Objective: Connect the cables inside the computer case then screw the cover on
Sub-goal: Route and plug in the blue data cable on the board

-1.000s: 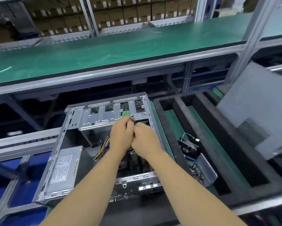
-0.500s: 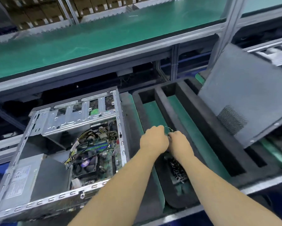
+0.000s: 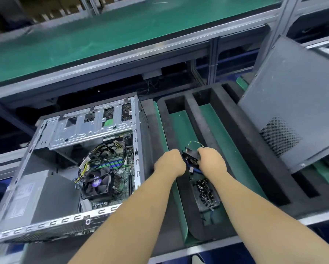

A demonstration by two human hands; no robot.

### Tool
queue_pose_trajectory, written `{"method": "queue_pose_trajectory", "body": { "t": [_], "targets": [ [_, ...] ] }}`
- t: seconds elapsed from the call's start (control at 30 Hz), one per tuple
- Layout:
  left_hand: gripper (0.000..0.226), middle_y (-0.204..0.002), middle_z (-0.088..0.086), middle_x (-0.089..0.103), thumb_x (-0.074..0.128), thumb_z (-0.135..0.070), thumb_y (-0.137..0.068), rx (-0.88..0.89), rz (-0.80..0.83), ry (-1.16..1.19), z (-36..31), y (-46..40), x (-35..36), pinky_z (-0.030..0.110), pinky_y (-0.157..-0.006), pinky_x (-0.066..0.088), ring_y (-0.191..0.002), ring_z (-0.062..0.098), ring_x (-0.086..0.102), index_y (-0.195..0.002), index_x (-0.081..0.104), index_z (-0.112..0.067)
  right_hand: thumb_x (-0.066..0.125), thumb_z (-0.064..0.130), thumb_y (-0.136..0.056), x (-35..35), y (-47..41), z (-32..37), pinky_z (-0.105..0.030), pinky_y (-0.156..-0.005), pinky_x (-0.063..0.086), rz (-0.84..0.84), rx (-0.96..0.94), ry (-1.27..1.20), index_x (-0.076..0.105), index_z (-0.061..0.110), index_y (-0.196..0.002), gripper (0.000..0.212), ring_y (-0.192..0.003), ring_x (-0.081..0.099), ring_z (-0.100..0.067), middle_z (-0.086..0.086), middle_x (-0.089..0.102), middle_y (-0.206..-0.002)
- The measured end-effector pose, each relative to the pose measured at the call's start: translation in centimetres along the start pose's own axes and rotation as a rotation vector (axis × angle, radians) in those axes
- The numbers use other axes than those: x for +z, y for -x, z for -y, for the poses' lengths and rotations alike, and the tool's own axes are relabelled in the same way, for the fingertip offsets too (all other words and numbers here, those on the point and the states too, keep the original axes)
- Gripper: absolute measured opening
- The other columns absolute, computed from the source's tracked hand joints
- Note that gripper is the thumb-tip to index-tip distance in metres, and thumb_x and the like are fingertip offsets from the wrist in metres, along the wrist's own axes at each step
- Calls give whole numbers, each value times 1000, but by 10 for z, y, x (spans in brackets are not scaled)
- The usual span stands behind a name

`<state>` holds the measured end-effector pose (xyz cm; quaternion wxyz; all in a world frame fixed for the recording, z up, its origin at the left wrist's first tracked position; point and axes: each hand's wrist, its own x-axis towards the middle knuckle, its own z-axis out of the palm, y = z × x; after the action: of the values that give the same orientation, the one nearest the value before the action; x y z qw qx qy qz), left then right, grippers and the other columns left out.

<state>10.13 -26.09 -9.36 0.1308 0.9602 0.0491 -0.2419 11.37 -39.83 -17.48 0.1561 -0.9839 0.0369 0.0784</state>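
Head view: both hands sit over the foam tray (image 3: pixel 180 103), just right of the open case (image 3: pixel 87 168). The right hand (image 3: pixel 211 161) has its fingers curled round a small black fan (image 3: pixel 191 156), whose thin wires (image 3: pixel 195 142) loop up just beyond the fingertips. The left hand (image 3: pixel 170 162) is curled against the fan's near-left side beside a blue cable (image 3: pixel 193 169); whether it grips the cable or the fan I cannot tell. A box of screws (image 3: pixel 205 191) lies just below the right wrist.

The case lies left of both hands, left hand nearer, its long axis running away from the person. I judge the fan must travel leftward into it. The cover (image 3: pixel 293 103) leans well right of the right hand, untouched.
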Motion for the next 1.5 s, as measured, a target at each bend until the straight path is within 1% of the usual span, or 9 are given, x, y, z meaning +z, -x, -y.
{"method": "queue_pose_trajectory", "body": {
  "t": [0.1, 0.27, 0.43, 0.63, 0.73, 0.83, 0.9, 1.2, 1.5],
  "targets": [
    [38, -121, 10, 58, 42, -8, -89, 5, -5, 18, 0, -1, -3, 38, -85, 53, -96, 31, 56, -125, 52, -15, 61, 11, -92, 2, 0, -5, -35, -69, 46, -80, 30, -118, 62, 9, -100, 8, -91, 61, -33, -8, 63, -100],
    [15, -113, 9, 59, 44, -11, -91, 30, -9, -21, -7, 1, -2, 36, -80, 51, -92, 30, 56, -104, 50, -14, 59, 13, -94, -1, -2, -1, -35, -73, 47, 18, 26, -43, 65, 5, -102, 13, -96, 62, -34, -11, 62, -107],
    [14, -115, 10, 60, 49, -16, -91, 50, -6, -13, -18, 7, 12, 39, -82, 52, -101, 31, 59, -104, 50, -13, 55, 22, -95, -6, 13, 7, -33, -60, 39, -125, -49, -203, 53, 11, -71, 27, -74, 49, -29, -3, 47, -80],
    [34, -132, 9, 44, 48, -17, -95, 93, -109, -50, 0, 19, 61, 42, -90, 43, -121, 31, 42, -128, 42, -15, 46, -3, -83, -11, 47, 2, -24, -39, 46, 712, 62, -102, 55, -1, -69, 17, -33, 57, -22, -17, 67, -57],
    [42, -140, 6, 39, 50, -21, -94, 176, -217, -102, 15, 24, 83, 38, -99, 38, -125, 29, 39, -134, 39, -21, 52, 0, -92, 5, 65, -4, -25, -41, 48, 911, 34, 203, 57, -3, -92, 7, -44, 62, -20, -16, 65, -88],
    [48, -157, 10, 24, 48, -27, -96, 218, -228, -94, 22, 28, 95, 40, -111, 27, -139, 30, 27, -142, 34, -24, 51, 3, -96, 39, 77, -13, -40, -86, 53, 883, 58, 301, 49, -2, -139, 44, -109, 63, -31, -18, 59, -128],
    [51, -161, 11, 18, 47, -28, -96, 223, -226, -82, 23, 28, 98, 41, -114, 24, -143, 29, 22, -145, 32, -25, 52, 3, -96, 53, 85, -16, -42, -97, 49, 793, 100, 287, 49, 3, -143, 47, -126, 57, -32, -13, 53, -144],
    [90, -163, 19, -3, 64, -47, -84, 178, -150, -270, 11, 29, 108, 49, -118, 15, -149, 37, 5, -154, 11, -28, 47, 1, -94, 56, 89, -15, -37, -92, 52, 460, 192, 50, 61, 8, -122, 31, -118, 62, -31, -11, 62, -129],
    [96, -159, 29, -15, 66, -25, -86, 151, -87, -518, -16, 13, 108, 58, -117, 11, -148, 46, -9, -157, 1, -25, 55, -2, -88, 40, 81, -16, -38, -72, 61, 507, 258, -71, 60, 7, -118, 31, -91, 70, -31, -11, 65, -112]
  ]
}}
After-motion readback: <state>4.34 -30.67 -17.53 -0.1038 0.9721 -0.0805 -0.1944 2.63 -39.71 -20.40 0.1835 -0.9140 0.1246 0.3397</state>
